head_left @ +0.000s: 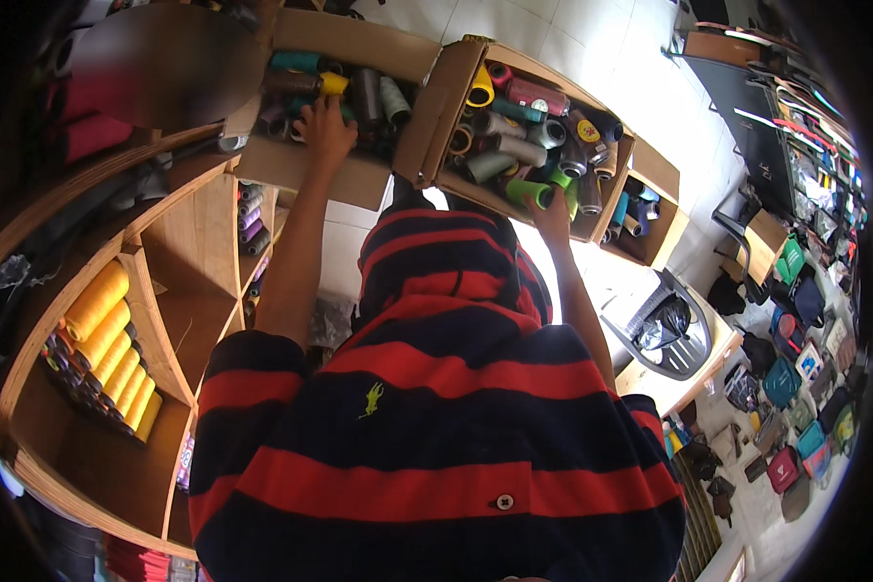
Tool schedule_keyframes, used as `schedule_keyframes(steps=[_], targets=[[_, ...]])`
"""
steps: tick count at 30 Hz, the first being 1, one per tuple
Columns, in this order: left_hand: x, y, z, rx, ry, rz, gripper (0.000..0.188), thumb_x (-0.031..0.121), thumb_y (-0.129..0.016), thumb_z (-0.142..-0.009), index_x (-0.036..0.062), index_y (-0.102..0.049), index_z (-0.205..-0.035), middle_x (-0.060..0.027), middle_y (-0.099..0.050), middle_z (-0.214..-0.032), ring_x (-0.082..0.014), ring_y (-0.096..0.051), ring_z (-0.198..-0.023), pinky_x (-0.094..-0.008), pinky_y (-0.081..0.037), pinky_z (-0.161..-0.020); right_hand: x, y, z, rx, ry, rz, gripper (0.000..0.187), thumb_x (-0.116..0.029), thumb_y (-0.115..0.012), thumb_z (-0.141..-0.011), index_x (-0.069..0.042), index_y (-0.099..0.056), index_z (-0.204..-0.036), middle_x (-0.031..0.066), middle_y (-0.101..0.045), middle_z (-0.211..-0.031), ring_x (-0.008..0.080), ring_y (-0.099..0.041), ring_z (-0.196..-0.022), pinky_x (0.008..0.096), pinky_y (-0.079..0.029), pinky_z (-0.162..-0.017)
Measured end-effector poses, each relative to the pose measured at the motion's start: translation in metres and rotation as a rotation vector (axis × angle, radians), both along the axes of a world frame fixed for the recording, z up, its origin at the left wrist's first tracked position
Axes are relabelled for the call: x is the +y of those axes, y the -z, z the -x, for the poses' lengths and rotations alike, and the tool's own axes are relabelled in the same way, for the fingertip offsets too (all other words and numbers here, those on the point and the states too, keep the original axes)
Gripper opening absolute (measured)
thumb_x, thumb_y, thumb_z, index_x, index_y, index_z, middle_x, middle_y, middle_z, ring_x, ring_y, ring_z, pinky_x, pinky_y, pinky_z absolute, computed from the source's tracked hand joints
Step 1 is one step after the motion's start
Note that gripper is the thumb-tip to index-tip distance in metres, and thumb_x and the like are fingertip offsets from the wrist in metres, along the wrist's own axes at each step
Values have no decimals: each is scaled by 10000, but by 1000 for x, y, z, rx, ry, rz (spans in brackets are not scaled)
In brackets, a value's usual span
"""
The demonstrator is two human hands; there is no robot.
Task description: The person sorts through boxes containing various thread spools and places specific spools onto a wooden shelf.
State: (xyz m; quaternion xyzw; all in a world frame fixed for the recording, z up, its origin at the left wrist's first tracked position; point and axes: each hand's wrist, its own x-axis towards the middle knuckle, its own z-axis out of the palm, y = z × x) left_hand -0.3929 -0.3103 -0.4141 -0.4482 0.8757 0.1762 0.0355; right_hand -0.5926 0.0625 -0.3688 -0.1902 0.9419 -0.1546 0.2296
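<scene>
Tiled floor: pale tiles (500,15) show at the top of the frame; a wooden shelf (184,262) fills the left side, with stacked yellow cones (116,344) in one compartment.

Left carton: upper centre-left of the frame, its lower flap (310,175) folded out toward me, cones of thread lying inside at mixed angles.

Left grip: my left hand (327,131) reaches into that carton, fingers spread and bent just below a yellow cone (334,83); I cannot tell whether they are clamped on anything.

Right carton: upper centre of the frame, crowded with cones behind its near edge (477,197).

Light green cone: inside the right carton, by that near edge (526,191).

Right grip: my right hand (552,218) has its fingertips at this cone; whether they pinch it or only touch it, I cannot tell.

Rolling risk: the cones look loosely piled, so drawing one out could tip its neighbours into the gap.

Snag risk: a loose thread end, if any, could catch and drag another cone along.

Slip risk: a fingertip hold on a rounded cone could lose it against the carton's edge.
</scene>
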Motion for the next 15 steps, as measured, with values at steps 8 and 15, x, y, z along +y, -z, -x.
schedule_keyframes(steps=[8, 15], targets=[[25, -5, -17, -121, 185, -11, 493, 212, -743, -697, 91, -565, -1141, -147, -557, -1121, -349, -455, -1138, -501, -355, -920, 1, 1, -2, -55, 79, 79, 640, -404, -718, -765, 14, -459, -1174, 277, -569, -1093, 439, -555, -1022, 479, -440, -859], [42, 14, -17, 210, -3, -247, 347, 125, -706, -717, 85, -589, -1041, -146, -553, -1006, -355, -520, -1034, -459, -443, -863, 0, 4, 1, -54, 69, 48, 695, -416, -706, -781, 9, -430, -1255, 287, -591, -1107, 428, -580, -1047, 454, -453, -868]])
